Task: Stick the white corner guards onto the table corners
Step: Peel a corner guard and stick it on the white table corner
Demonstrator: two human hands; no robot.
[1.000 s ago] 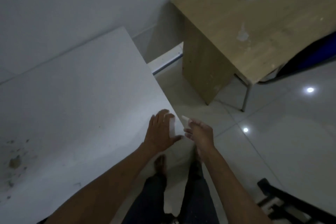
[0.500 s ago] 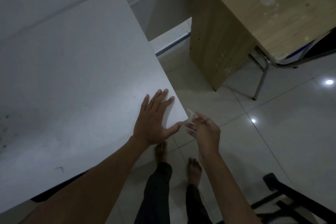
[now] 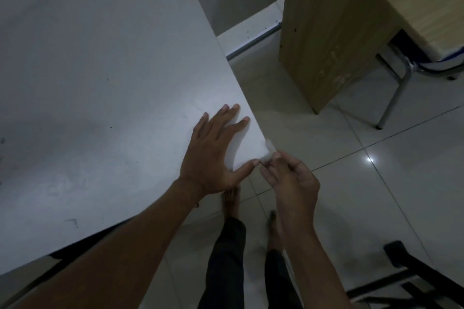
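The white table (image 3: 113,83) fills the left of the view, its near right corner pointing toward me. A small white corner guard (image 3: 269,150) sits right at that corner. My right hand (image 3: 288,178) pinches the guard with curled fingertips against the corner. Flat on the tabletop beside the corner lies my left hand (image 3: 213,148), fingers spread and thumb stretched toward the guard. Whether the guard touches both table edges is too small to tell.
A wooden desk (image 3: 339,32) stands at the upper right with a metal chair leg (image 3: 394,100) beside it. A black frame (image 3: 414,281) lies at the lower right. My legs and bare feet (image 3: 231,198) stand on the glossy tiled floor below the corner.
My right hand has brought the guard from just off the corner up against it. My left hand stays flat on the tabletop. The view has moved closer to the corner.
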